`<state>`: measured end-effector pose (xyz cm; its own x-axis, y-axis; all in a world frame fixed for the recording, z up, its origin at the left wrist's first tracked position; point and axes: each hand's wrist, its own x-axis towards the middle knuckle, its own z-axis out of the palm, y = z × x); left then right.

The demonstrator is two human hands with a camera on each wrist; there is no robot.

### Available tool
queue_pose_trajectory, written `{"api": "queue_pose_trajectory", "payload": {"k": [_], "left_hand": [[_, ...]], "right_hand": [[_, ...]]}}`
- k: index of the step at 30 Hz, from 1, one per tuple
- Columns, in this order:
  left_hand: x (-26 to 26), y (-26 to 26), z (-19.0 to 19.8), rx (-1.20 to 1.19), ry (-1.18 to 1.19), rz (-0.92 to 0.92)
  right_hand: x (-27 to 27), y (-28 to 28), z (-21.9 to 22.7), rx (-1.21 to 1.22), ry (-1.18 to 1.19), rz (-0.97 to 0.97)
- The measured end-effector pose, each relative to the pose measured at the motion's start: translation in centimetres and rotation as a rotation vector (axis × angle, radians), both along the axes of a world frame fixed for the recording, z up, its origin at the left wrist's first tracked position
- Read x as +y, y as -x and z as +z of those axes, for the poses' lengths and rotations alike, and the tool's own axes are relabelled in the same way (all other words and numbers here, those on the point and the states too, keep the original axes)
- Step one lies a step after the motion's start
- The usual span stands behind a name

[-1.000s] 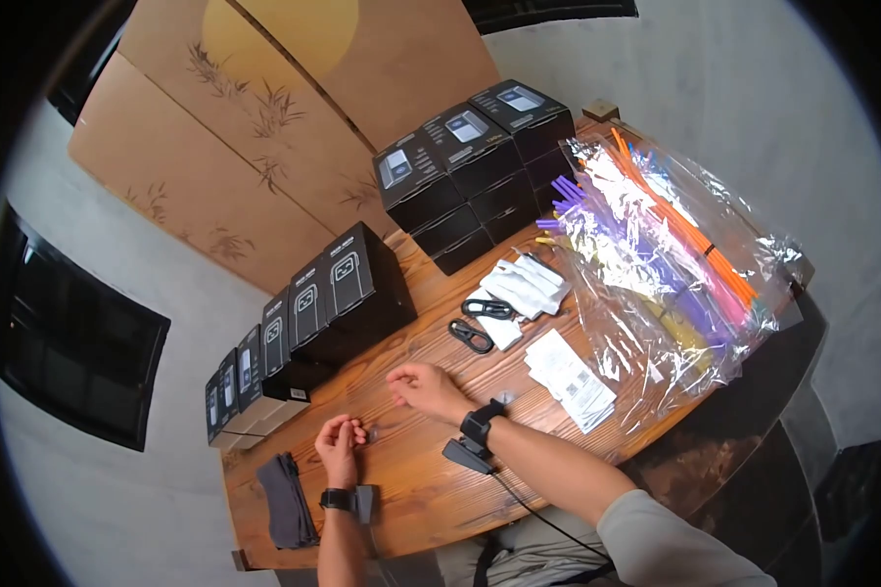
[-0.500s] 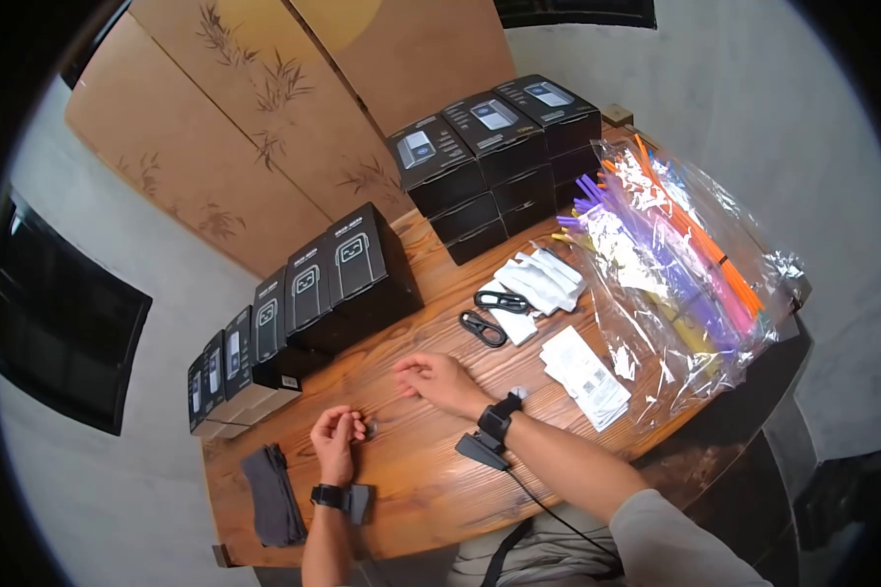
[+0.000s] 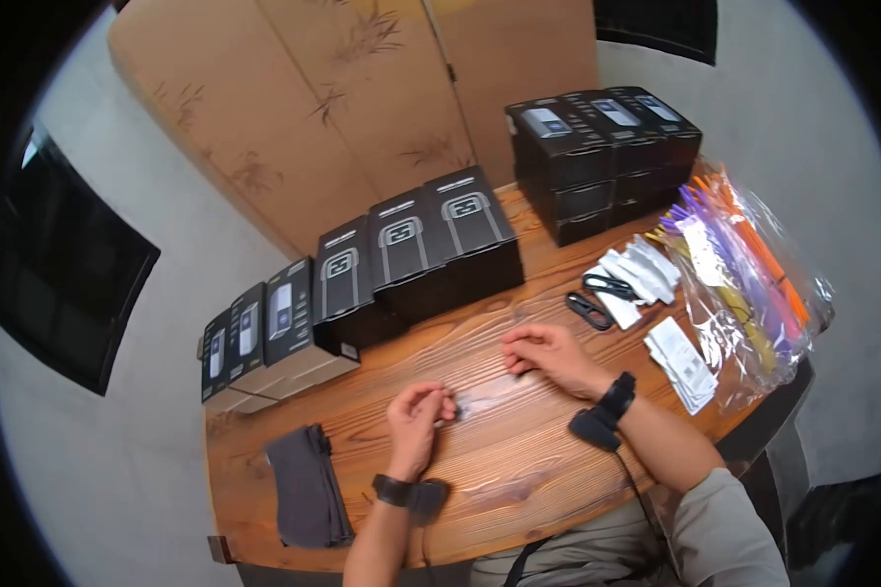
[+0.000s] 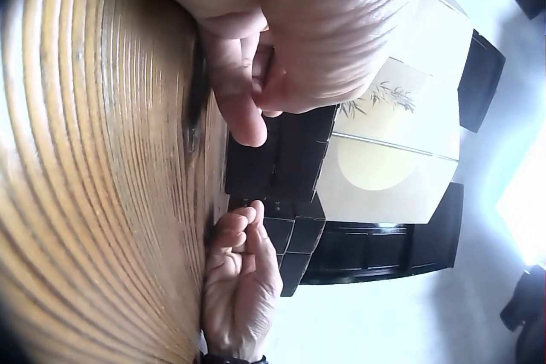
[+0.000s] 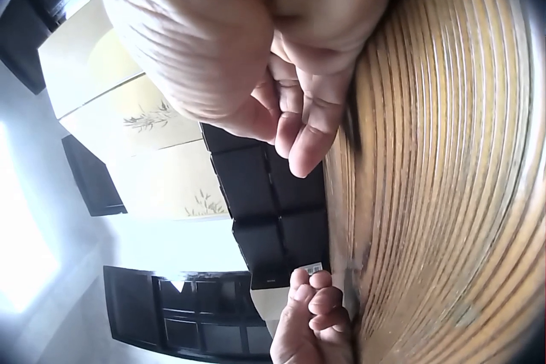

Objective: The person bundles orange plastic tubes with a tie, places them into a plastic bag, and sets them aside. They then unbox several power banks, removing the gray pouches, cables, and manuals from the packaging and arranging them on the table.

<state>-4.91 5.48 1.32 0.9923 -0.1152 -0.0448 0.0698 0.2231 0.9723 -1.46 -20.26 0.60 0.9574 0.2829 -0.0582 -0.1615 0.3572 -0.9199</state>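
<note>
My left hand (image 3: 416, 421) rests on the wooden table (image 3: 499, 489), its fingers loosely curled with nothing visible between them. To its right and a little farther from me, my right hand (image 3: 553, 357) lies on its side on the wood, fingers bent loosely and likewise holding nothing visible. A gap of bare wood separates the two. In the left wrist view, the left fingers (image 4: 247, 129) hang just over the grain. The right wrist view shows the right fingers (image 5: 311, 151) close to the tabletop, with the dark boxes behind them.
Black boxes (image 3: 460, 264) stand in a row at the back left, and more boxes (image 3: 582, 176) are stacked at the back right. Dark folded cloth (image 3: 308, 489) lies at left. Coiled black cables (image 3: 589, 311), white packets (image 3: 646, 272), papers (image 3: 680, 367) and a plastic bag of colourful sticks (image 3: 754, 284) are at right.
The head view has turned, so the table and boxes sit farther right or lower in the picture. Both hands stay on the table, loosely curled, in nearly the same pose.
</note>
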Motion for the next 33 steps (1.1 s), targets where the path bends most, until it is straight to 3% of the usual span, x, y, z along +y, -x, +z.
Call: {"api": "queue_pose_trajectory", "payload": {"k": [9,33], "left_hand": [[0.3,-0.6,-0.6,0.041,0.116,-0.054],[-0.2,-0.9,-0.6,0.025,0.089,-0.112]], "right_hand": [[-0.1,0.6,1.7,0.02,0.1,-0.033],[-1.1,0.9,1.9,0.01,0.175,-0.006]]}}
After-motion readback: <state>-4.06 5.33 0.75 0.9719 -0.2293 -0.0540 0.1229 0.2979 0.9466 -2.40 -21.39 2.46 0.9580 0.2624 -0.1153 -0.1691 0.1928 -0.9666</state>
